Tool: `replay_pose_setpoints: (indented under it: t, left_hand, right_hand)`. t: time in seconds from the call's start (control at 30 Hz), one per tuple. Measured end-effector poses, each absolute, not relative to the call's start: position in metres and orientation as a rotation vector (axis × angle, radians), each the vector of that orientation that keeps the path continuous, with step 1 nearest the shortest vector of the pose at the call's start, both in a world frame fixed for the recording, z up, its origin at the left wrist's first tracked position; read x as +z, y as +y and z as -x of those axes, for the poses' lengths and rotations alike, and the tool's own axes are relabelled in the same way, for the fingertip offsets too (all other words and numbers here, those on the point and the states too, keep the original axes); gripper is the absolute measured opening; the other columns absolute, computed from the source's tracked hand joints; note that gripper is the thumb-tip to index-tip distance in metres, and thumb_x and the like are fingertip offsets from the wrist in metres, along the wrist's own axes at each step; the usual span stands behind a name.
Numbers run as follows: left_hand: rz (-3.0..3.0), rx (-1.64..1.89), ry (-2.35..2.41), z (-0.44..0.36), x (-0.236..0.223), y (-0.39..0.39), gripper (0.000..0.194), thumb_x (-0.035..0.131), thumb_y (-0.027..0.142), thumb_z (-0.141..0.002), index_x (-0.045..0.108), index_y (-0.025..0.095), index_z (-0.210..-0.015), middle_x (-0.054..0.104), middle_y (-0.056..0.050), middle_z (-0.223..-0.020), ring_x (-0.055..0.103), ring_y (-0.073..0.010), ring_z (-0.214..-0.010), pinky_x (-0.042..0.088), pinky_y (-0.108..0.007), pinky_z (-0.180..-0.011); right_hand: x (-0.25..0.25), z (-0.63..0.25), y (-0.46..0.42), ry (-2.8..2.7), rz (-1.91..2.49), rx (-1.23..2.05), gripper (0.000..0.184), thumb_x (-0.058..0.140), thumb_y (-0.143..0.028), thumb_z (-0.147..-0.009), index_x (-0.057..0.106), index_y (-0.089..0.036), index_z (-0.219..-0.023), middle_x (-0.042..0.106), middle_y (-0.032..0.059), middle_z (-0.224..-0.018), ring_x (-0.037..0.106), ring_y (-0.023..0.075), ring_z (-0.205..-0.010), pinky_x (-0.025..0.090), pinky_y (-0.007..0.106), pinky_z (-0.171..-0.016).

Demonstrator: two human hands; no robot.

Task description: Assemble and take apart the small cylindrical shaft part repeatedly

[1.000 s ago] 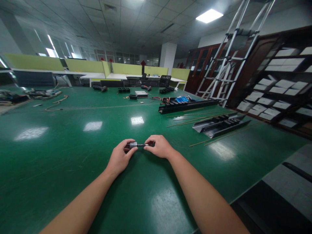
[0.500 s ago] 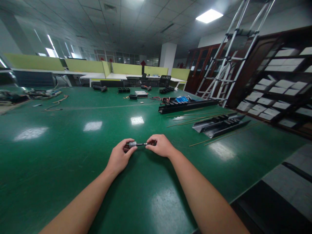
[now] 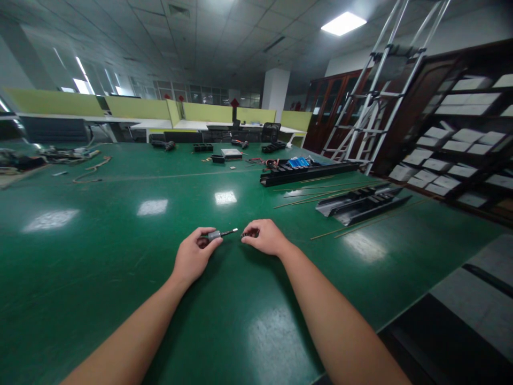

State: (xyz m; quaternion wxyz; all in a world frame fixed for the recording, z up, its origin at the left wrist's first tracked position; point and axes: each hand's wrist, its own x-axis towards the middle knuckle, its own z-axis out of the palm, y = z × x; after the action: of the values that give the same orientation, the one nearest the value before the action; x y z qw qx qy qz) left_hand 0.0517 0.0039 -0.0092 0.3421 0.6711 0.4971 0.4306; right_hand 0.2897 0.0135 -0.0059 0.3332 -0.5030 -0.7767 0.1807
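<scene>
My left hand [image 3: 191,258] is closed round a small silver-grey cylinder [image 3: 214,235], gripped between thumb and fingers. From the cylinder a thin dark shaft [image 3: 227,232] with a bright silver tip points right and slightly up. Whether it is a motor or a tool holder I cannot tell. My right hand [image 3: 266,239] is curled just right of that tip, with a narrow gap between. A small dark object [image 3: 250,233] shows inside its curved fingers; its kind is too small to make out. Both hands are over the green tabletop [image 3: 224,305].
Black metal channels [image 3: 356,208] and thin brass-coloured rods [image 3: 308,200] lie to the right. Beyond them is a longer black channel [image 3: 308,172] with blue pieces. A white box [image 3: 231,154] and dark parts stand at the far edge. Cables [image 3: 92,170] lie far left.
The shaft's tip has come away from my right hand's fingers. My left hand has shifted slightly left with the cylinder, and the shaft now tilts upward.
</scene>
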Motion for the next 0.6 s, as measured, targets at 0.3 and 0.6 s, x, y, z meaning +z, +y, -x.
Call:
replay_pose_setpoints:
  t: [0.3, 0.6]
  left_hand:
    - [-0.834, 1.324, 0.998, -0.041, -0.001, 0.013, 0.028, 0.073, 0.020, -0.077, 0.061, 0.012, -0.101, 0.064, -0.005, -0.086, 0.062, -0.0109, -0.072, 0.048, -0.017, -0.058]
    - [-0.610, 1.458, 0.989, 0.051, 0.061, -0.049, 0.032, 0.038, 0.033, -0.100, 0.066, 0.016, -0.100, 0.066, 0.000, -0.088, 0.056, -0.0069, -0.067, 0.055, -0.014, -0.057]
  right_hand:
    - [-0.010, -0.294, 0.016, -2.028, 1.341, 0.524, 0.015, 0.073, -0.029, -0.073, 0.074, -0.018, -0.083, 0.070, 0.0018, -0.074, 0.062, 0.0131, -0.066, 0.045, 0.023, -0.061]
    - [-0.007, -0.298, 0.012, -2.032, 1.331, 0.519, 0.015, 0.072, -0.029, -0.073, 0.075, -0.018, -0.084, 0.072, 0.0019, -0.075, 0.063, 0.0133, -0.066, 0.044, 0.023, -0.060]
